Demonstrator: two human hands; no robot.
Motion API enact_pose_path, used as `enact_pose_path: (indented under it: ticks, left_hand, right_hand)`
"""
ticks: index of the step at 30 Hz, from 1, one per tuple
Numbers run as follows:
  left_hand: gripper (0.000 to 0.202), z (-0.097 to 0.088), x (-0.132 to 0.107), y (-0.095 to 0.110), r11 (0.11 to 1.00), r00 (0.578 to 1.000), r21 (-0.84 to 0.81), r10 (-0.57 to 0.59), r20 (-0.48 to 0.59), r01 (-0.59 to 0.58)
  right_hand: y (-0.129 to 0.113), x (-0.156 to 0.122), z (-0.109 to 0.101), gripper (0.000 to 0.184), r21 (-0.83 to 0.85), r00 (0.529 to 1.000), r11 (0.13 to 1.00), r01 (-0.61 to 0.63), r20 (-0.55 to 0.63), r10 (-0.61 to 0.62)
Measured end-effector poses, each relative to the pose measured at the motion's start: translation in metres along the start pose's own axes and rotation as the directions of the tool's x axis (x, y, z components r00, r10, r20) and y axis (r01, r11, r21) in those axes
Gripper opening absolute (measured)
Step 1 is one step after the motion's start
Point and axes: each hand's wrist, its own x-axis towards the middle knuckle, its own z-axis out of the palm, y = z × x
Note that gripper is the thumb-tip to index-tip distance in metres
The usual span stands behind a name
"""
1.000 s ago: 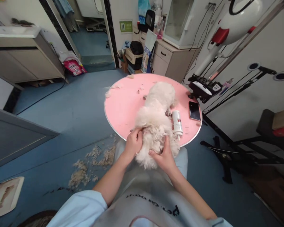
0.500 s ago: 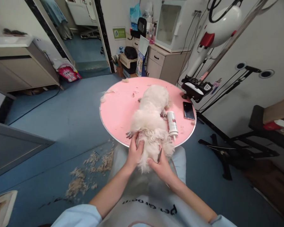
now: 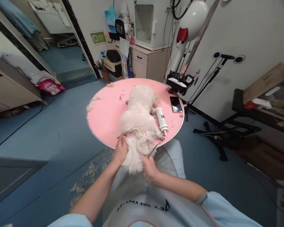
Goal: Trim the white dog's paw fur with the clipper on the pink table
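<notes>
A white dog [image 3: 138, 116] lies on a round pink grooming table [image 3: 104, 110], its shaggy head over the near edge. My left hand [image 3: 121, 149] is closed on the side of the dog's head, its fingertips buried in fur. At the head's other side, my right hand [image 3: 149, 167] is closed around a slim pointed metal tool [image 3: 152, 151]. The tool's tip points up and right, and a ring shows below the hand. A white nozzle bottle [image 3: 162, 119] lies beside the dog's front paw.
A phone [image 3: 176, 104] lies at the table's right edge, near a white-and-red dryer [image 3: 191, 14] on a stand. Fur tufts [image 3: 94, 102] lie on the table's left, and cut hair [image 3: 91, 171] covers part of the floor. Behind stands a cabinet [image 3: 142, 60].
The view has turned to the right. My right hand has shifted down and away from the dog's face, with the tool now angled outward. My left hand stays at the head, its fingers more curled.
</notes>
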Motion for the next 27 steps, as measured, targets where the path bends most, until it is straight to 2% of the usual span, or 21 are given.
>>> enact_pose_path:
  ticks: [3,5,7,9,11,14,16,17,18,19,20,21,22,23,24,27]
  left_hand:
    - [0.034,-0.015,0.013,0.021,0.995,0.998,0.087,0.036,0.057,-0.041]
    - [0.033,-0.025,0.023,0.034,0.98,0.991,0.146,0.129,0.044,-0.134]
    - [0.033,-0.031,0.03,0.039,0.944,0.968,0.22,0.248,0.025,-0.247]
    - [0.035,-0.033,0.031,0.036,0.91,0.949,0.273,0.311,0.048,-0.312]
    - [0.034,-0.032,0.029,0.028,0.909,0.947,0.264,0.309,0.093,-0.322]
    - [0.03,-0.029,0.022,0.017,0.932,0.949,0.191,0.286,0.132,-0.307]
    - [0.027,-0.026,0.018,0.015,0.938,0.948,0.173,0.275,0.158,-0.301]
    - [0.027,-0.024,0.016,0.016,0.938,0.948,0.174,0.27,0.168,-0.298]
    - [0.026,-0.022,0.015,0.017,0.938,0.948,0.179,0.266,0.175,-0.296]
    - [0.026,-0.02,0.014,0.019,0.937,0.948,0.185,0.265,0.179,-0.296]
    - [0.026,-0.017,0.013,0.021,0.934,0.947,0.191,0.268,0.179,-0.3]
    - [0.027,-0.014,0.011,0.023,0.932,0.947,0.198,0.271,0.175,-0.303]
    - [0.028,-0.011,0.01,0.024,0.93,0.947,0.206,0.273,0.167,-0.305]
    - [0.029,-0.007,0.008,0.025,0.929,0.949,0.212,0.273,0.156,-0.302]
    - [0.03,-0.004,0.006,0.025,0.93,0.952,0.217,0.27,0.142,-0.296]
    - [0.032,0.005,0.0,0.027,0.938,0.964,0.221,0.251,0.091,-0.265]
  right_hand:
    - [0.007,0.012,0.024,0.053,0.051,0.999,0.999,-0.006,0.042,0.004]
    - [0.009,0.023,0.04,0.058,0.065,0.996,0.998,0.007,0.083,-0.012]
    - [0.008,0.03,0.05,0.061,0.058,0.991,0.998,0.014,0.13,-0.021]
    - [0.005,0.03,0.049,0.063,0.027,0.985,0.999,0.017,0.172,-0.022]
    - [-0.002,0.02,0.034,0.064,-0.016,0.979,1.0,0.021,0.204,-0.018]
    - [-0.034,-0.005,-0.009,0.063,-0.16,0.958,0.986,0.041,0.287,0.007]
    - [-0.071,-0.016,-0.042,0.057,-0.466,0.887,0.873,0.142,0.451,0.096]
    - [-0.091,-0.016,-0.054,0.055,-0.56,0.891,0.803,0.206,0.446,0.082]
    - [-0.113,-0.011,-0.063,0.054,-0.641,0.919,0.727,0.246,0.392,0.035]
    - [-0.132,-0.002,-0.068,0.054,-0.728,0.957,0.634,0.261,0.281,-0.07]
    - [-0.149,0.012,-0.069,0.053,-0.818,0.964,0.518,0.25,0.16,-0.213]
    - [-0.163,0.029,-0.067,0.056,-0.89,0.931,0.399,0.22,0.069,-0.358]
    - [-0.173,0.046,-0.063,0.061,-0.937,0.892,0.309,0.166,0.009,-0.451]
    - [-0.179,0.064,-0.059,0.064,-0.954,0.884,0.284,0.096,-0.049,-0.465]
    - [-0.184,0.079,-0.055,0.061,-0.949,0.895,0.312,0.041,-0.104,-0.434]
    - [-0.192,0.102,-0.053,0.044,-0.932,0.933,0.361,0.02,-0.113,-0.343]
